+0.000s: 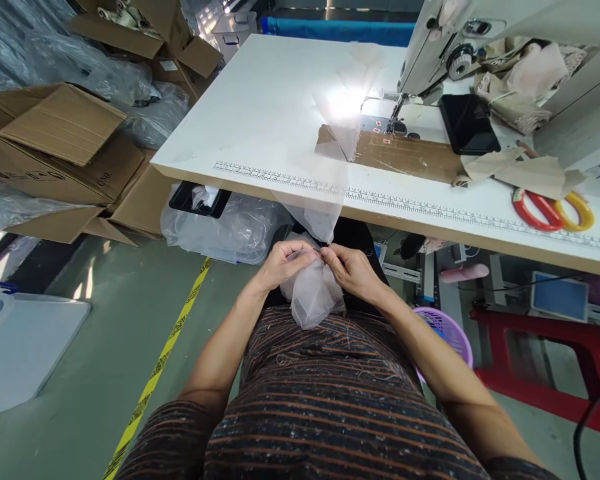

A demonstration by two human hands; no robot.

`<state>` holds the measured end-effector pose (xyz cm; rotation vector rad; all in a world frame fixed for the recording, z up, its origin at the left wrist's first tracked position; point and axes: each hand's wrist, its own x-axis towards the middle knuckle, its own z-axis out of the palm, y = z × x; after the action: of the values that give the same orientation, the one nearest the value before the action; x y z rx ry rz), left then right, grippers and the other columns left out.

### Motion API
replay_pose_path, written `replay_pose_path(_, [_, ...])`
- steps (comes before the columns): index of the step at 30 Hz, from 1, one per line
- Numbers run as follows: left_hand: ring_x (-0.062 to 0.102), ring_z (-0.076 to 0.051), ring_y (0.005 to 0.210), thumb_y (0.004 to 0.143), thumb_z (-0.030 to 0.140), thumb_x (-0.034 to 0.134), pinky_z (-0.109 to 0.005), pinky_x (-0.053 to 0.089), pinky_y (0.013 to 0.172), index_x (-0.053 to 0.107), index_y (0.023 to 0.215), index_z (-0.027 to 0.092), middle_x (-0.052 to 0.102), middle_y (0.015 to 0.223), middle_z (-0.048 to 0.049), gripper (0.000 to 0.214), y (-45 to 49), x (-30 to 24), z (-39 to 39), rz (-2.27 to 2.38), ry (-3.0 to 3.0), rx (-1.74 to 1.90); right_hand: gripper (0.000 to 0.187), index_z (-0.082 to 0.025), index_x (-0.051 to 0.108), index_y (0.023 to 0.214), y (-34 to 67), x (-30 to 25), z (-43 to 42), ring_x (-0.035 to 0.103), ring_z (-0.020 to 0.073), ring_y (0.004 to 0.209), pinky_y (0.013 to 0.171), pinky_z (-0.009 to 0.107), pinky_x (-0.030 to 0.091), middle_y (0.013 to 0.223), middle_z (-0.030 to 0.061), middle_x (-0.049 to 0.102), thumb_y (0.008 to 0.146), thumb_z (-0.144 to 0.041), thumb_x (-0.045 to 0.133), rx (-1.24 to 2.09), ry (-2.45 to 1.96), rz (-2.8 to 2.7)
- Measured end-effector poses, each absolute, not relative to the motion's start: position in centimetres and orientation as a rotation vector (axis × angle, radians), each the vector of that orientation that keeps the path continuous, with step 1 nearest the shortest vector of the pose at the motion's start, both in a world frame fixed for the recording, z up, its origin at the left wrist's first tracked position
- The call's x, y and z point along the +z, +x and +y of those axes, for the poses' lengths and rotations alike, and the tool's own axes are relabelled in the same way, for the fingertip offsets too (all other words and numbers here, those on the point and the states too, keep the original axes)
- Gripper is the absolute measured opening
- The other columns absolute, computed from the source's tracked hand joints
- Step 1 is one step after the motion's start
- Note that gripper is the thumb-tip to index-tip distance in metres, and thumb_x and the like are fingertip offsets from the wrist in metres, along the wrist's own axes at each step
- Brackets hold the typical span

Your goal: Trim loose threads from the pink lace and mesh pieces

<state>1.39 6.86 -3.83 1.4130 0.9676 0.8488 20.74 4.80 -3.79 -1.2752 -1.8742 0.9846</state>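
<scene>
Over my lap, just below the table's front edge, my left hand (pixel 289 261) and my right hand (pixel 349 268) pinch a piece of sheer white fabric (pixel 316 297) between thumbs and fingers. The fingertips nearly meet at a gathered spot. Part of the fabric hangs bunched on my lap. The rest runs up over the table edge towards the sewing machine (pixel 397 113), where a bright lamp washes it out. Exactly which edge or seam is pinched is too small to make out.
On the white table (pixel 260 100) lie brown tape-covered cardboard (pixel 405 155), a black phone (pixel 469 125) and scissors with red and yellow handles (pixel 553 210). Open cardboard boxes (pixel 55 147) stand at left. Below right are a purple basket (pixel 447 333) and a red stool (pixel 530 347).
</scene>
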Motion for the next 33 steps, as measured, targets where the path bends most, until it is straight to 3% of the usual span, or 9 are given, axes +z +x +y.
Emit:
replay_pose_path(6, [0.065, -0.016, 0.077, 0.087, 0.043, 0.069, -0.025, 0.049, 0.073, 0.074, 0.084, 0.014, 0.074, 0.085, -0.0052, 0.03, 1.4, -3.8, 6.6, 1.015, 1.507, 0.844, 0.037, -0.022, 0.053, 0.089, 20.6, -4.9, 3.9, 0.044, 0.0128, 0.062, 0.059, 0.025, 0.034, 0.069, -0.0038, 0.05, 0.094, -0.059, 0.053, 1.146, -1.229, -1.748])
replay_pose_path(9, [0.067, -0.018, 0.084, 0.093, 0.044, 0.061, -0.028, 0.051, 0.078, 0.074, 0.093, 0.016, 0.075, 0.09, -0.0057, 0.031, 1.4, -4.5, 6.7, 1.076, 1.688, 0.797, 0.037, -0.022, 0.05, 0.085, 20.8, -6.2, 3.1, 0.042, 0.0118, 0.059, 0.056, 0.024, 0.035, 0.067, -0.0056, 0.048, 0.087, -0.056, 0.063, 1.311, -1.19, -1.732])
replay_pose_path(13, [0.064, -0.027, 0.11, 0.095, 0.041, 0.06, -0.043, 0.049, 0.097, 0.071, 0.116, 0.018, 0.07, 0.115, -0.0118, 0.033, 1.5, -6.6, 6.7, 1.348, 2.145, 0.772, 0.034, -0.023, 0.052, 0.085, 21.6, -7.5, 2.8, 0.049, 0.0131, 0.059, 0.058, 0.026, 0.038, 0.071, -0.0025, 0.06, 0.084, -0.054, 0.066, 1.17, -1.377, -1.714])
replay_pose_path(16, [0.054, -0.033, 0.127, 0.095, 0.043, 0.061, -0.051, 0.043, 0.106, 0.064, 0.128, 0.017, 0.06, 0.134, -0.017, 0.043, 1.6, -8.5, 6.3, 1.345, 2.364, 0.759, 0.039, -0.022, 0.056, 0.095, 22.3, -7.1, 3.8, 0.052, 0.0138, 0.056, 0.057, 0.028, 0.038, 0.074, 0.0006, 0.067, 0.083, -0.057, 0.067, 0.954, -1.494, -1.536])
replay_pose_path(21, [0.056, -0.029, 0.127, 0.098, 0.04, 0.057, -0.049, 0.047, 0.106, 0.062, 0.13, 0.018, 0.06, 0.135, -0.0148, 0.039, 2.0, -11.6, 5.1, 1.109, 2.422, 0.596, 0.058, -0.016, 0.063, 0.112, 21.5, -5.0, 6.6, 0.056, 0.0144, 0.053, 0.055, 0.028, 0.043, 0.062, -0.0007, 0.066, 0.081, -0.065, 0.067, 1.041, -1.288, -1.281])
replay_pose_path(24, [0.057, -0.031, 0.125, 0.095, 0.039, 0.062, -0.051, 0.049, 0.104, 0.063, 0.128, 0.018, 0.061, 0.133, -0.0153, 0.039, 2.4, -12.1, 4.7, 1.082, 2.464, 0.623, 0.056, -0.016, 0.068, 0.093, 20.5, -4.2, 7.7, 0.045, 0.0109, 0.044, 0.048, 0.026, 0.039, 0.051, -0.0037, 0.057, 0.077, -0.07, 0.068, 1.142, -1.237, -1.185])
replay_pose_path(27, [0.062, -0.026, 0.116, 0.097, 0.035, 0.058, -0.045, 0.054, 0.098, 0.065, 0.121, 0.018, 0.064, 0.124, -0.0136, 0.03, 2.1, -10.6, 4.7, 1.144, 2.429, 0.932, 0.051, -0.018, 0.065, 0.072, 20.1, -4.0, 7.2, 0.039, 0.0086, 0.044, 0.046, 0.024, 0.035, 0.049, -0.0044, 0.05, 0.075, -0.068, 0.071, 1.085, -1.199, -1.165])
replay_pose_path(31, [0.062, -0.024, 0.108, 0.096, 0.037, 0.058, -0.042, 0.054, 0.094, 0.064, 0.114, 0.017, 0.064, 0.113, -0.0122, 0.027, 0.8, -6.3, 5.8, 1.324, 2.281, 1.552, 0.042, -0.017, 0.068, 0.069, 20.6, -3.7, 4.4, 0.042, 0.0091, 0.05, 0.048, 0.023, 0.035, 0.055, -0.0019, 0.054, 0.083, -0.056, 0.07, 1.049, -1.127, -1.422])
replay_pose_path(33, [0.06, -0.025, 0.111, 0.095, 0.044, 0.058, -0.045, 0.051, 0.098, 0.064, 0.117, 0.017, 0.063, 0.117, -0.0135, 0.035, 0.4, -4.1, 6.8, 1.317, 2.249, 1.632, 0.039, -0.017, 0.067, 0.066, 20.9, -3.3, 2.8, 0.041, 0.0091, 0.05, 0.047, 0.023, 0.034, 0.054, -0.002, 0.052, 0.087, -0.05, 0.067, 1.095, -1.072, -1.578])
